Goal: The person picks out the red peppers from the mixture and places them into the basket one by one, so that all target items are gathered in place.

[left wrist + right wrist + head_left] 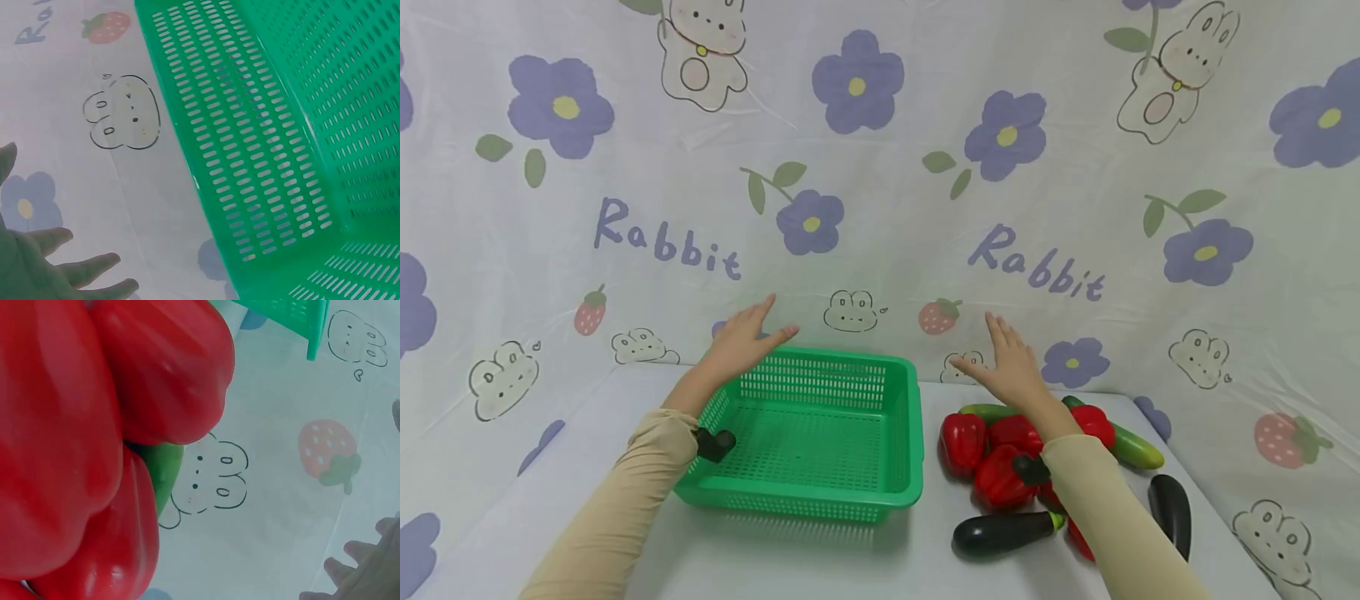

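My left hand is raised over the far left corner of a green plastic basket, fingers spread and holding nothing. In the left wrist view its fingers show at the lower left, apart from the basket's perforated wall. My right hand hovers with straight fingers above a pile of red bell peppers, also holding nothing. The right wrist view shows the peppers large at the left and the fingertips at the lower right. My right forearm hides part of the pile.
One eggplant lies in front of the peppers, another eggplant at the far right. A green cucumber lies behind the pile, with another cucumber partly hidden. A printed rabbit cloth hangs behind the white table.
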The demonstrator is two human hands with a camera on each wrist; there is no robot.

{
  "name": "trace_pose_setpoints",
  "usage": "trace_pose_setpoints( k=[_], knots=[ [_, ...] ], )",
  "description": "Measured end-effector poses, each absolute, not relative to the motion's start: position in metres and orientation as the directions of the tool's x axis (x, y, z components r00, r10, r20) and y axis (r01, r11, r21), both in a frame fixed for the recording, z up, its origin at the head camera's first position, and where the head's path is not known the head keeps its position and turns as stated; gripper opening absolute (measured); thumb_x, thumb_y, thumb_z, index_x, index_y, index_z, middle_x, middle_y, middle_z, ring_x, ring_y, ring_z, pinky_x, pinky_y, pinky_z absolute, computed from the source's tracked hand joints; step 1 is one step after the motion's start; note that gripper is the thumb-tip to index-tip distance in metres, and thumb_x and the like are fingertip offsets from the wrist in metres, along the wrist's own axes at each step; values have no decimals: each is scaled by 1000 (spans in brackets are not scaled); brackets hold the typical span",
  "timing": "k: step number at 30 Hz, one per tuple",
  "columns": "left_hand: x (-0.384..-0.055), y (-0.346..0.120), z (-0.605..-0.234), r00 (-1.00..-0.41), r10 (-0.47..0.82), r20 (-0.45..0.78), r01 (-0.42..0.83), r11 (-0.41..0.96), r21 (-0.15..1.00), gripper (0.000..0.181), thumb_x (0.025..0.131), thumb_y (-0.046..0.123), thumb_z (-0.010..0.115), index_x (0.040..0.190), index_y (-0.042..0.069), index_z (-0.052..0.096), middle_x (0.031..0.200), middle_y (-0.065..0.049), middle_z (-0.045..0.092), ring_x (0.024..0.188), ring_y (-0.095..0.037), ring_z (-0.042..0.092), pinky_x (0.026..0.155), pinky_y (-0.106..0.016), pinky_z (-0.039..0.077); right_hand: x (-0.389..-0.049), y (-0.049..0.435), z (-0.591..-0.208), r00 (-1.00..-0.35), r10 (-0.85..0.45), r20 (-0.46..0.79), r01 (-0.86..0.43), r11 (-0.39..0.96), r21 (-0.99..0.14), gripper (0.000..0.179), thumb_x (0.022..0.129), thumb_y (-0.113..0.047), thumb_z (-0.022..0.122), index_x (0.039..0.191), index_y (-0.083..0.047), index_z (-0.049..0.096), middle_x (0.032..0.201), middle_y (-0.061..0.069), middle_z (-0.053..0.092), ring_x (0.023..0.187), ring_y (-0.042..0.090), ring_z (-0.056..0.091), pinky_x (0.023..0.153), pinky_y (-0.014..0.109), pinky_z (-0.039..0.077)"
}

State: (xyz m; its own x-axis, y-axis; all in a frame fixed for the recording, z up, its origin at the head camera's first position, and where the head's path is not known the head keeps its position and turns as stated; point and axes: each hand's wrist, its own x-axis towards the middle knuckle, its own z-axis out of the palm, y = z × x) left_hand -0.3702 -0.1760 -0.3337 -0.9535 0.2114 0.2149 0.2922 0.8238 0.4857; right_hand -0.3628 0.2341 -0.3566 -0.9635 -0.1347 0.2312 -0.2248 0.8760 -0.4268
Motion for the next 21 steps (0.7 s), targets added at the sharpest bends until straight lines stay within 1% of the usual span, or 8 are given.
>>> trace_pose_setpoints(
  k=[2, 5, 7, 10, 15, 21],
  knots=[
    [-369, -177, -332, -953, 221, 209, 300, 795, 527, 84, 97, 61, 41, 158, 12, 8, 161, -22, 20, 147, -45, 19, 118, -62, 19, -360, 235, -357, -965, -135, 226, -225, 869, -441, 98, 90, -61, 55, 158, -17, 1, 165, 17, 6, 151, 43, 7, 118, 66, 4],
    [-366, -179, -330, -953, 232, 193, 302, 744, 596, 84, 98, 57, 44, 158, 12, 7, 162, -21, 17, 148, -43, 19, 119, -59, 20, -357, 236, -359, -964, -131, 231, -228, 853, -469, 99, 88, -61, 58, 158, -18, 3, 165, 15, 8, 150, 43, 11, 117, 67, 12],
    [-364, -180, -328, -955, 239, 175, 295, 706, 644, 83, 99, 55, 45, 158, 12, 6, 162, -21, 14, 149, -43, 17, 119, -60, 19, -356, 238, -361, -964, -126, 234, -229, 840, -491, 100, 87, -60, 61, 158, -19, 3, 165, 15, 9, 149, 44, 14, 115, 68, 18],
    [-359, -182, -325, -957, 244, 156, 282, 655, 702, 81, 99, 52, 46, 158, 13, 6, 162, -23, 14, 148, -45, 17, 118, -61, 19, -354, 241, -364, -965, -122, 234, -231, 820, -524, 102, 85, -61, 63, 158, -22, 3, 165, 13, 11, 149, 42, 18, 112, 67, 25],
    [-353, -184, -320, -958, 250, 141, 269, 614, 742, 81, 99, 50, 49, 158, 15, 7, 159, -28, 18, 146, -48, 21, 116, -63, 23, -348, 245, -366, -965, -122, 231, -237, 781, -578, 104, 84, -59, 66, 158, -21, 3, 164, 14, 17, 148, 41, 23, 112, 66, 28],
    [-344, -189, -317, -965, 232, 126, 244, 599, 762, 80, 98, 50, 50, 158, 19, 8, 159, -26, 23, 146, -46, 22, 116, -62, 24, -343, 249, -369, -968, -113, 223, -232, 738, -634, 103, 85, -57, 67, 158, -22, 4, 161, 16, 23, 148, 41, 23, 113, 66, 26]
  ],
)
